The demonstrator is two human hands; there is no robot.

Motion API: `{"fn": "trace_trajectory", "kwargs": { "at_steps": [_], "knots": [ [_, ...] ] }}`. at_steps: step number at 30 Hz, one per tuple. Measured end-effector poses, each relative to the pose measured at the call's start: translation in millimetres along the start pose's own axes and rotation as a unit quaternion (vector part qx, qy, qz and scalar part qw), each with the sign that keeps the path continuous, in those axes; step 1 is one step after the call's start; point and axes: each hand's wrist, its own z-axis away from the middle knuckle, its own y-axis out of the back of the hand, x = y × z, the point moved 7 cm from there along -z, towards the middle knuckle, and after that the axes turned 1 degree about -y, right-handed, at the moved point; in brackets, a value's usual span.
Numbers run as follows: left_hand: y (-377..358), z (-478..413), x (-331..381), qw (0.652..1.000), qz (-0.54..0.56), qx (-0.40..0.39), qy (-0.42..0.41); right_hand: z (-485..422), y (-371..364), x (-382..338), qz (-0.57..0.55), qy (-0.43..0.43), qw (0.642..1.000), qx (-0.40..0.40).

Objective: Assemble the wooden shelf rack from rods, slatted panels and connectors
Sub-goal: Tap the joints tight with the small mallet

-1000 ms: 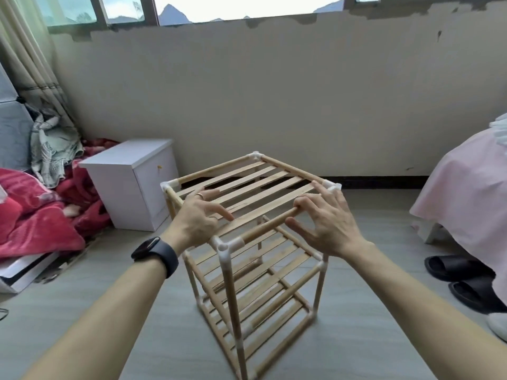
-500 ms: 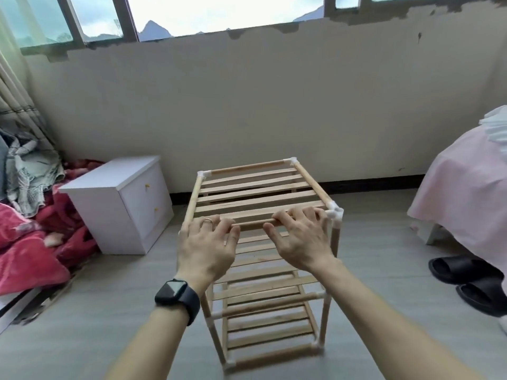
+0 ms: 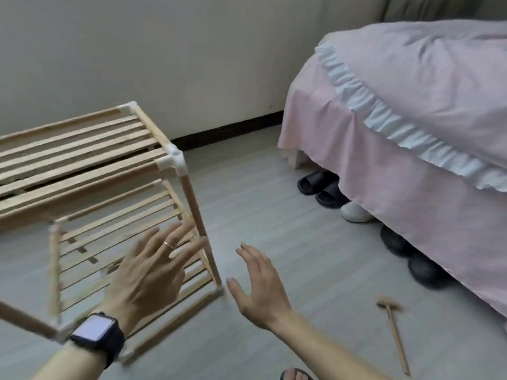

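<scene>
A pale wooden shelf rack with slatted panels and white plastic corner connectors [image 3: 82, 165] stands on the grey plank floor [image 3: 260, 201], filling the view from 9 to 7 o'clock. It looks fully put together, so the task seems at or near its end. It is one rack. Three slatted tiers appear to be stacked in it, though blur makes the lower ones hard to separate, and at least four connectors show plainly. In front of its lower tiers, the left hand [image 3: 153, 272] hovers with its fingers spread straight and holding nothing. Whether they touch the slats cannot be told. A black smartwatch [image 3: 96, 335] sits on that wrist. At 3 o'clock of the left hand, the right hand [image 3: 258, 286] is likewise open and empty, just beside the rack's lower right corner but apart from it. Both hands seem poised to steady or let go of the frame. At 4 o'clock of the right hand, one small wooden mallet [image 3: 392, 325] lies on the floor, probably kept within reach for tapping joints home. At 2 o'clock stands a bed draped in pink cloth with a white frill [image 3: 411, 105]. Tucked at its edge are two black slippers [image 3: 315, 185], one white shoe [image 3: 355, 212] and two dark shoes [image 3: 424, 270].
</scene>
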Motion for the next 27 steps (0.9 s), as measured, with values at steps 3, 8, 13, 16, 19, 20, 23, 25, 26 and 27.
{"fn": "trace_trajectory", "kwargs": {
  "at_steps": [3,8,13,16,19,20,23,25,26,27],
  "knots": [
    [-50,-34,54,0.993,0.093,-0.069,0.005,35,10,97,0.031,-0.152,0.988,-0.024],
    [-161,-60,144,0.939,0.245,-0.224,0.088,95,40,254,0.113,-0.402,0.908,-0.040],
    [-265,-33,232,0.841,0.310,-0.427,0.116,132,60,360,0.170,-0.572,0.802,-0.028],
    [-299,-2,258,0.794,0.304,-0.514,0.112,155,64,388,0.174,-0.642,0.746,-0.028],
    [-317,34,261,0.749,0.296,-0.580,0.124,171,53,388,0.178,-0.654,0.734,-0.048],
    [-318,41,260,0.743,0.290,-0.590,0.122,173,45,384,0.176,-0.644,0.741,-0.064],
    [-313,43,249,0.735,0.306,-0.589,0.138,166,18,362,0.166,-0.577,0.787,-0.138],
    [-302,27,238,0.699,0.382,-0.569,0.204,149,0,336,0.087,-0.519,0.835,-0.162],
    [-291,17,230,0.673,0.424,-0.557,0.238,138,-5,317,0.033,-0.486,0.859,-0.156],
    [-278,3,220,0.653,0.463,-0.538,0.263,124,-5,296,-0.025,-0.454,0.880,-0.137]
  ]
}}
